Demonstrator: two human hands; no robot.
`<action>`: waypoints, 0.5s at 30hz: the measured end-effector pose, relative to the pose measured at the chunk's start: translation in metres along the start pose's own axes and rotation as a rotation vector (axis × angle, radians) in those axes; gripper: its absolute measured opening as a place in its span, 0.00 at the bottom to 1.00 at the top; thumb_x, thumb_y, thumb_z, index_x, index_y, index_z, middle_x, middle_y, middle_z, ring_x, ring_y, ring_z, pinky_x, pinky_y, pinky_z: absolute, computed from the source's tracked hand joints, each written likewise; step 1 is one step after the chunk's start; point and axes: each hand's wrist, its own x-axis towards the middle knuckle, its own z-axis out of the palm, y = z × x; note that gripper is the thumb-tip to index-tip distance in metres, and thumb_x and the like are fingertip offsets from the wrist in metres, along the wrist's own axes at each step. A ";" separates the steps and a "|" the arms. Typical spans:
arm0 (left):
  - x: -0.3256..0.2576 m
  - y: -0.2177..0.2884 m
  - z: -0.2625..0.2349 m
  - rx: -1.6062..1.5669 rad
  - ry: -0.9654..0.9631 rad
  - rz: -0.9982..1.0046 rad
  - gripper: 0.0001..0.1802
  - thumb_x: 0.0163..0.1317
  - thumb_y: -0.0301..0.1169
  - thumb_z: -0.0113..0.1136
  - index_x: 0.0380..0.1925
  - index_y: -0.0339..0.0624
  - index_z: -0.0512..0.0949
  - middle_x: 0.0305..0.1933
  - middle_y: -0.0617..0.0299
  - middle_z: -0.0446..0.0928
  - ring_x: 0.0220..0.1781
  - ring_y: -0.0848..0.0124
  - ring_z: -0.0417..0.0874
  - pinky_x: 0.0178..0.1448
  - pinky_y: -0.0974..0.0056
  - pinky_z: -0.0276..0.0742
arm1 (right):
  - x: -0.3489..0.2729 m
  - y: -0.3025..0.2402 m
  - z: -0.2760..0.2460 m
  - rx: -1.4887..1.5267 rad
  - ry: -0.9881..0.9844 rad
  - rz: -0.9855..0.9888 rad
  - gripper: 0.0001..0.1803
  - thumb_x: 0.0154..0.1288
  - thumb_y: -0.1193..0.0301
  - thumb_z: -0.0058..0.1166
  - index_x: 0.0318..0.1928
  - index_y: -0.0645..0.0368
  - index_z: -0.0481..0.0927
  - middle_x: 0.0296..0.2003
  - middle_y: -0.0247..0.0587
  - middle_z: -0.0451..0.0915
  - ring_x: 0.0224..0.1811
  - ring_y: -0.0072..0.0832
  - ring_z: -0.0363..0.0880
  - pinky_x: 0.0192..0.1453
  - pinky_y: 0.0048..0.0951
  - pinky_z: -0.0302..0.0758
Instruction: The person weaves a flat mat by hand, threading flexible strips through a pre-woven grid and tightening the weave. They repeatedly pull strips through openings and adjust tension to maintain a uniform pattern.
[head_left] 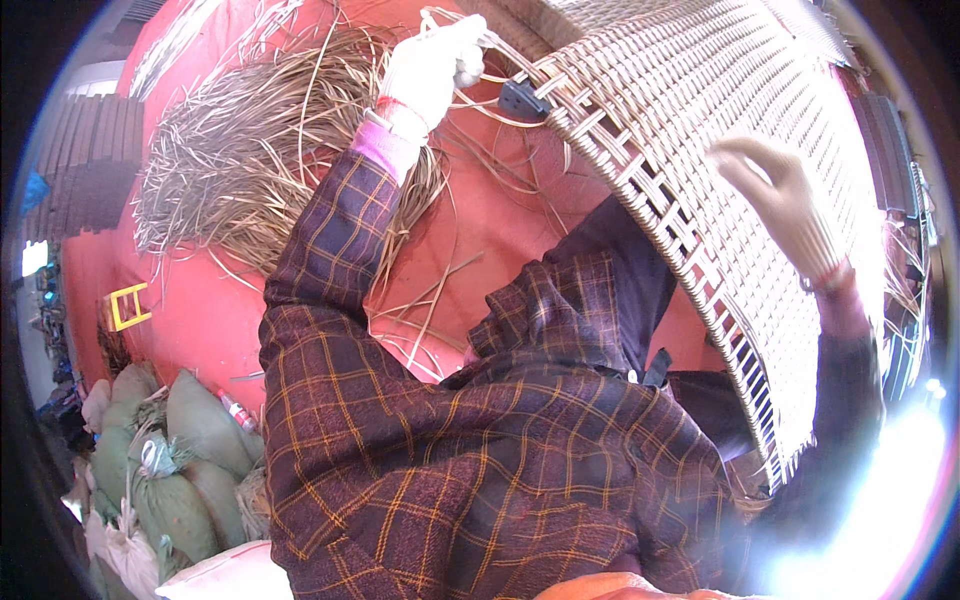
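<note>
A large panel of woven pale wicker (720,120) slants across the right side, its near edge showing open gaps between the bare ribs. My left hand (430,75), in a white knit glove, is closed on thin wicker strips (503,47) that run to the panel's upper left corner. By that corner sits a small dark blue block-like piece (523,100). My right hand (785,200), gloved too, hovers over the panel's woven face, thumb and fingers apart with nothing between them. Whether it touches the weave, I cannot tell.
A thick bundle of loose wicker strips (240,150) lies left of my left arm on the red floor covering (480,230), with stray strips around it. Several stuffed green sacks (180,500) stand at the lower left, near a yellow frame-shaped piece (127,307).
</note>
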 end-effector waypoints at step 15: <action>-0.031 0.019 0.016 0.438 -0.252 0.058 0.17 0.74 0.30 0.59 0.57 0.33 0.85 0.44 0.64 0.86 0.40 0.79 0.82 0.45 0.74 0.80 | 0.197 -0.035 0.075 0.063 -0.124 -0.263 0.14 0.66 0.63 0.66 0.45 0.59 0.91 0.33 0.42 0.90 0.35 0.24 0.87 0.46 0.32 0.84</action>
